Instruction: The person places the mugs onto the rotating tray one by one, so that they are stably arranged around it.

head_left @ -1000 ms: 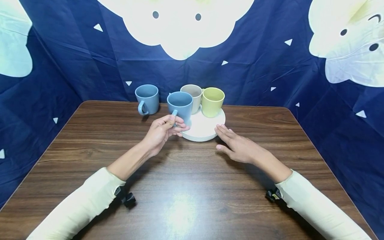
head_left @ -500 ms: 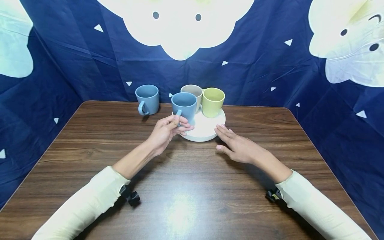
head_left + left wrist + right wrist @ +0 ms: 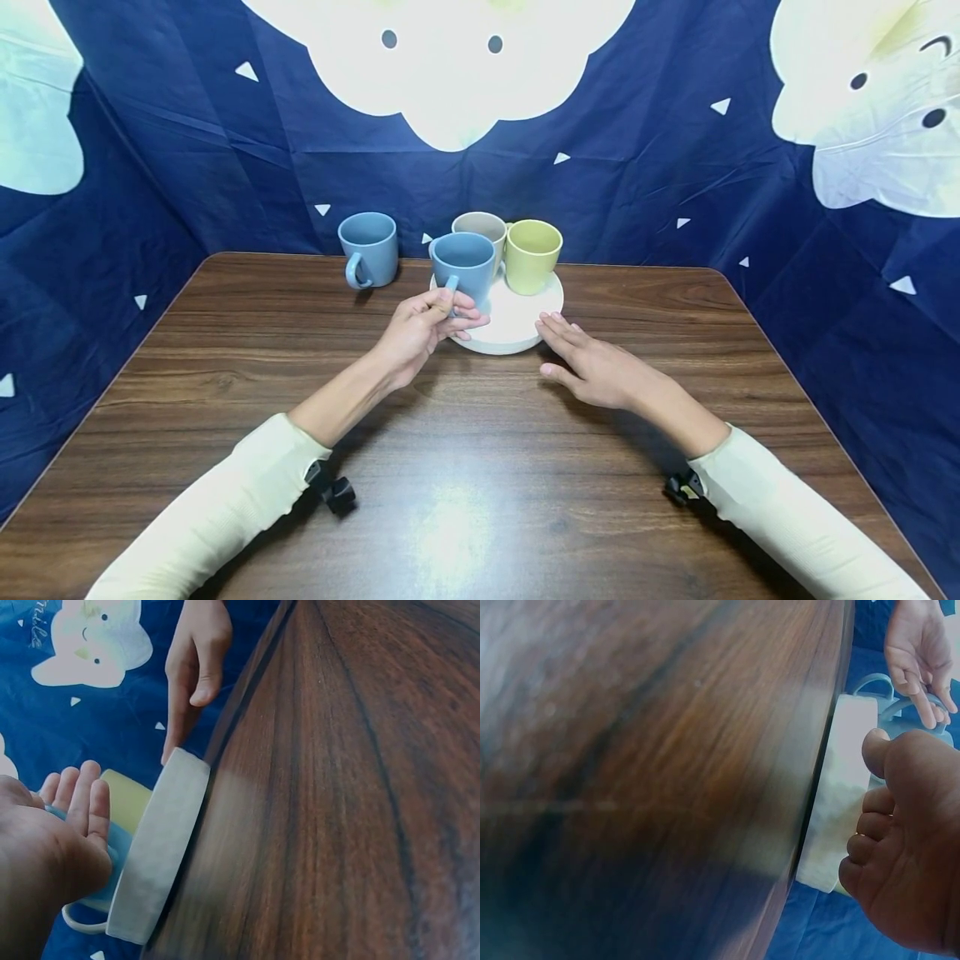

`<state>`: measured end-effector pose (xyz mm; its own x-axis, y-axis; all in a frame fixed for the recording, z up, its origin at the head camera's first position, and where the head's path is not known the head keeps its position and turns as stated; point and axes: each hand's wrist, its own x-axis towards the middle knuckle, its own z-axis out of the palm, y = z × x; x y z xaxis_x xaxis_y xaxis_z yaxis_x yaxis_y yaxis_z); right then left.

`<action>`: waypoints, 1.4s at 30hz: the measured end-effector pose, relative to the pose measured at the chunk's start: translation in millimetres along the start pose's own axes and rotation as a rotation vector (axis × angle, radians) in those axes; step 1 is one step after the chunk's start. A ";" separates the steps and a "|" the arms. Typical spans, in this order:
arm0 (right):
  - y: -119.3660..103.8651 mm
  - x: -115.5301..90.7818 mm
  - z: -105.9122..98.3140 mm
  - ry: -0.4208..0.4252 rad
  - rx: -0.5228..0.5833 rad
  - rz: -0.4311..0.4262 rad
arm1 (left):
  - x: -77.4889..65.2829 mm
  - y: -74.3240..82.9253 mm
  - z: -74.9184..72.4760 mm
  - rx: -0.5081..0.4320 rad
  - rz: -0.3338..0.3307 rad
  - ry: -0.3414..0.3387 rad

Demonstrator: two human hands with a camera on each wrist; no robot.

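Note:
My left hand [image 3: 411, 333] pinches the handle of a blue mug [image 3: 467, 262] between thumb and fingers. That mug is upright over the left part of a round white tray [image 3: 516, 323], partly in front of a light grey mug [image 3: 480, 222]. A yellow-green mug [image 3: 530, 265] stands at the tray's back right, beside the grey one. My right hand [image 3: 596, 367] is flat with straight fingers, their tips at the tray's right front rim. In the left wrist view the tray [image 3: 161, 847] shows edge-on, and my left hand [image 3: 52, 847] hides most of the blue mug.
A second blue mug [image 3: 371, 250] stands on the wooden table [image 3: 480, 450] left of the tray, its handle turned toward the front. A dark blue cloth [image 3: 630, 192] with white cloud shapes hangs behind the table and at its sides.
My left hand has carried the blue mug a short way to the right, farther over the tray, mostly in the first half second. The right hand and the other mugs have stayed put.

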<state>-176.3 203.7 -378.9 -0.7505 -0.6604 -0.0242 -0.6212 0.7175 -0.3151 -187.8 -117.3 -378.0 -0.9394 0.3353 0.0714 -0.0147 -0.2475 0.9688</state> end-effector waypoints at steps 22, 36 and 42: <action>-0.5 0.0 2.8 0.004 -0.010 -0.012 | -0.5 -16.9 4.9 -0.012 -0.066 0.045; -1.2 -0.4 2.7 0.009 -0.018 -0.014 | -1.2 -25.5 9.8 0.013 -0.105 0.088; 0.8 -1.1 3.3 0.011 -0.017 -0.021 | 0.0 -27.1 11.8 0.041 -0.118 0.118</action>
<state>-175.2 204.2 -382.3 -0.7396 -0.6730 -0.0076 -0.6405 0.7072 -0.2995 -183.3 -99.9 -401.4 -0.9658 0.2498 -0.0696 -0.1156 -0.1745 0.9779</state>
